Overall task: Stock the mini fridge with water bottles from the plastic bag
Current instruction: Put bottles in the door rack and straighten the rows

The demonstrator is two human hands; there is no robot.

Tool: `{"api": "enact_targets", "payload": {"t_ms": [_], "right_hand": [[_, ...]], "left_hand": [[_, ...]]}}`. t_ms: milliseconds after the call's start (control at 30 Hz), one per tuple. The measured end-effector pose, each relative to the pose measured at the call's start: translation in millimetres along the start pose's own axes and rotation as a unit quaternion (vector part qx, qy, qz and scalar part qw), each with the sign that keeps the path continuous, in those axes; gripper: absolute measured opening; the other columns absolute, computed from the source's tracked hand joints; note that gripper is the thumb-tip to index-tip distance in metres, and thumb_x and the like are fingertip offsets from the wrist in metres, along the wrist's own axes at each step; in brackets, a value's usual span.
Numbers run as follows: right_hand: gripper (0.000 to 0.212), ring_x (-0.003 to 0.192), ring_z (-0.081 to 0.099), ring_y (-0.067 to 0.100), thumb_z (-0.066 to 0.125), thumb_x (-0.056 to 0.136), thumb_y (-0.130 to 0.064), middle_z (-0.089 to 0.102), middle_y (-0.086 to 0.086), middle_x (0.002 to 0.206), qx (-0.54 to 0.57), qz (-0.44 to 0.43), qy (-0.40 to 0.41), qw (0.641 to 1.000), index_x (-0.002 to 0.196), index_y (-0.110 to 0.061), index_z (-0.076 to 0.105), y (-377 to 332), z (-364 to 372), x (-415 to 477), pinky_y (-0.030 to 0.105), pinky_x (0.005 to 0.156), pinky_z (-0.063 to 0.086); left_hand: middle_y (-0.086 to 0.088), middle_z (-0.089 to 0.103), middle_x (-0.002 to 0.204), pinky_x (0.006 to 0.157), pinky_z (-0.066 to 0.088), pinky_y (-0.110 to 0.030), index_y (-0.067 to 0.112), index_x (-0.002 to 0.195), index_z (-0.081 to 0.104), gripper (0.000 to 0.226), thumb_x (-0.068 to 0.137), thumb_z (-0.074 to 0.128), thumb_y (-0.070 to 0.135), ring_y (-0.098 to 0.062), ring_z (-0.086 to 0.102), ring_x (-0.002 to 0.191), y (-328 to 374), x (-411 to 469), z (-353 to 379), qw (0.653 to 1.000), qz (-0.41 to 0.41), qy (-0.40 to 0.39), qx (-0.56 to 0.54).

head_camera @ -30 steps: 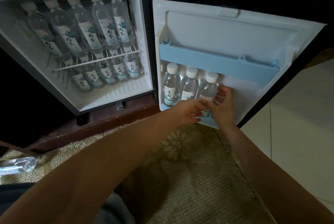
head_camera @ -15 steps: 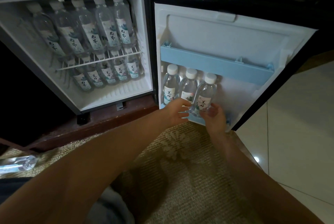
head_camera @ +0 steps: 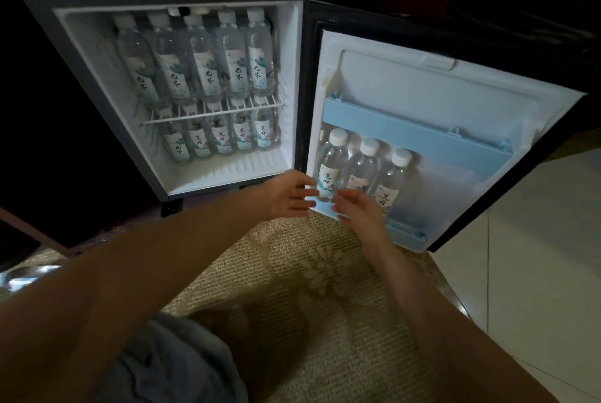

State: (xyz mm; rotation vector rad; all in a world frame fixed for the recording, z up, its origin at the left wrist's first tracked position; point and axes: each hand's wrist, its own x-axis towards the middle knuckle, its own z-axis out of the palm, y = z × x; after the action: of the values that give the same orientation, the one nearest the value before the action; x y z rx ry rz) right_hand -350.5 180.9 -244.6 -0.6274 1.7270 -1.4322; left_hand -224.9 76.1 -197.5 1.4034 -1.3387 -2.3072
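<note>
The mini fridge (head_camera: 294, 84) stands open, its door (head_camera: 406, 90) swung to the right. Several water bottles (head_camera: 208, 61) with white caps stand on the upper wire shelf and several more (head_camera: 224, 137) below it. Three bottles (head_camera: 359, 170) stand in the door's lower blue rack (head_camera: 408, 233). My left hand (head_camera: 287, 196) hovers in front of the rack's left end, fingers apart, holding nothing. My right hand (head_camera: 357, 209) is just beside it, in front of the middle bottle's base, fingers loosely spread and empty. No plastic bag is clearly visible.
A patterned woven mat (head_camera: 309, 305) covers the floor in front of the fridge. White floor tiles (head_camera: 536, 256) lie to the right. Something shiny and transparent (head_camera: 19, 276) sits at the far left edge. The upper blue door rack (head_camera: 419, 132) holds nothing visible.
Both hands have let go of the third door bottle and drawn back and left from the rack. The view has pulled back, showing more of the fridge.
</note>
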Motion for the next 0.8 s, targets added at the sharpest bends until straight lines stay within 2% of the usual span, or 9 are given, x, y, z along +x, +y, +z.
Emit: {"api": "enact_targets", "payload": {"t_ms": [100,167,267,433,567,633,700,800], "right_hand": [[0.005,0.084,0.065,0.012,0.064,0.09,-0.016,0.069,0.002,0.092,0.033,-0.003,-0.036,0.999,0.095,-0.017,0.064,-22,30,-4,0.026,0.081,0.051],[0.005,0.083,0.066,0.013,0.064,0.09,-0.016,0.069,0.001,0.088,0.056,0.003,-0.067,0.996,0.095,-0.015,0.064,-33,56,-9,0.028,0.086,0.051],[0.004,0.083,0.065,0.015,0.064,0.09,-0.014,0.067,0.003,0.087,0.079,0.023,-0.124,0.989,0.094,-0.013,0.063,-45,101,-19,0.03,0.09,0.051],[0.002,0.083,0.065,0.016,0.063,0.09,-0.014,0.067,0.002,0.086,0.092,0.047,-0.219,0.97,0.091,-0.014,0.064,-48,181,-48,0.029,0.088,0.052],[0.003,0.08,0.065,0.015,0.063,0.09,-0.015,0.068,0.001,0.086,0.075,0.064,-0.285,0.953,0.092,-0.013,0.064,-44,244,-78,0.026,0.081,0.054],[0.004,0.08,0.066,0.014,0.063,0.09,-0.016,0.069,0.001,0.089,0.065,0.072,-0.316,0.944,0.093,-0.014,0.065,-40,272,-91,0.026,0.079,0.054],[0.008,0.082,0.066,0.015,0.061,0.091,-0.017,0.069,0.001,0.092,0.045,0.07,-0.342,0.936,0.097,-0.012,0.065,-35,297,-104,0.028,0.082,0.054],[0.009,0.081,0.065,0.013,0.06,0.092,-0.017,0.068,0.001,0.092,0.015,0.064,-0.368,0.927,0.098,-0.012,0.064,-23,331,-121,0.027,0.081,0.053]], "left_hand": [[-0.007,0.063,0.118,0.1,0.044,-0.039,0.012,0.115,0.056,0.024,0.092,0.053,0.018,-0.026,0.059,0.108,21,-27,-30,0.999,0.034,0.011,-0.028],[-0.005,0.063,0.112,0.098,0.045,-0.039,0.014,0.118,0.054,0.024,0.094,0.052,0.018,-0.022,0.061,0.099,32,-53,-56,0.997,0.065,0.039,-0.022],[-0.001,0.064,0.109,0.097,0.044,-0.036,0.017,0.118,0.054,0.023,0.095,0.05,0.021,-0.019,0.061,0.098,34,-93,-107,0.991,0.097,0.084,-0.041],[-0.001,0.064,0.108,0.093,0.044,-0.035,0.018,0.11,0.058,0.019,0.096,0.046,0.021,-0.018,0.061,0.097,2,-166,-207,0.976,0.101,0.174,-0.089],[-0.004,0.062,0.118,0.092,0.045,-0.036,0.017,0.118,0.057,0.026,0.096,0.043,0.02,-0.022,0.058,0.111,-30,-227,-281,0.962,0.121,0.224,-0.102],[-0.005,0.061,0.121,0.089,0.048,-0.036,0.02,0.115,0.057,0.024,0.096,0.042,0.021,-0.023,0.06,0.11,-51,-246,-313,0.953,0.131,0.252,-0.107],[-0.006,0.06,0.126,0.087,0.05,-0.036,0.018,0.12,0.057,0.028,0.095,0.044,0.022,-0.022,0.061,0.11,-73,-258,-338,0.944,0.125,0.273,-0.136],[-0.004,0.065,0.114,0.089,0.048,-0.035,0.016,0.109,0.061,0.023,0.096,0.043,0.018,-0.018,0.063,0.1,-108,-270,-358,0.928,0.104,0.304,-0.186]]}}
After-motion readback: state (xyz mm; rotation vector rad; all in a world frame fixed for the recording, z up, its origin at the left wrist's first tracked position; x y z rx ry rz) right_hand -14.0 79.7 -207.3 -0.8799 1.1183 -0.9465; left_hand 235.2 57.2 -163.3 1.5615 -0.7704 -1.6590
